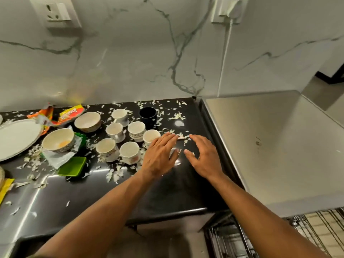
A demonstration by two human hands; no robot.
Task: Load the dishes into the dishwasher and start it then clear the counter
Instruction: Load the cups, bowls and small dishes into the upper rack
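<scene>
- both hands flat-ish on the table point(167, 192), fingers spread, holding nothing
- left hand point(160, 155) nearest: cream cup point(151, 136) touching its fingertips at 11 o'clock
- right hand point(203, 157) further off

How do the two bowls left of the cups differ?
The front bowl holds an orange-yellow residue; the rear bowl looks clean inside. The front bowl rests on crumpled wrapper material beside the white plate; the rear bowl stands on the black counter, nearer the wall. Both are upright, pale inside, with patterned outsides.
</scene>
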